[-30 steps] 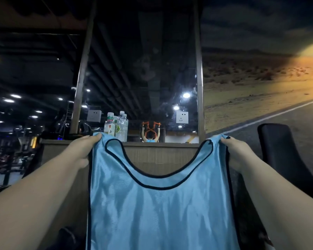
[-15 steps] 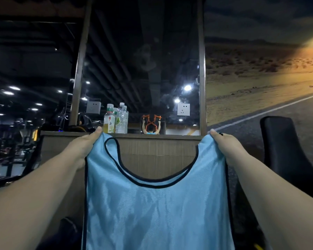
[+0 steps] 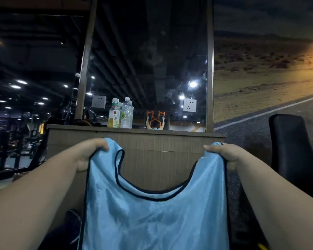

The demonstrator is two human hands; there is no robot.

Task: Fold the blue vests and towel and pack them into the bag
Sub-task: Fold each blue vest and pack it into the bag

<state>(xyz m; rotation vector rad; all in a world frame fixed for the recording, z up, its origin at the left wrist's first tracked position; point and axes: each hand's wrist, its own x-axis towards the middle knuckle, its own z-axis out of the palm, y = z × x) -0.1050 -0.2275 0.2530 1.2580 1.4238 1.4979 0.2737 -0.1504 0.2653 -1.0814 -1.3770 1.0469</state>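
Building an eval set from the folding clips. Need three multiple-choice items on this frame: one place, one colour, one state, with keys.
1. Where do the bottles stand?
A. on the wooden ledge
B. on the floor
C. on a black seat

2. What colour is the trim of the blue vest?
A. white
B. orange
C. dark, near black

3. How is the vest held?
A. folded flat on the ledge
B. hanging open, with the left hand and right hand each gripping a shoulder strap
C. by one hand only

Answers:
1 A: the bottles' bases sit on the ledge top.
2 C: a dark edging runs round the neckline and sides.
3 B: each hand grips a strap and the body hangs unfolded.
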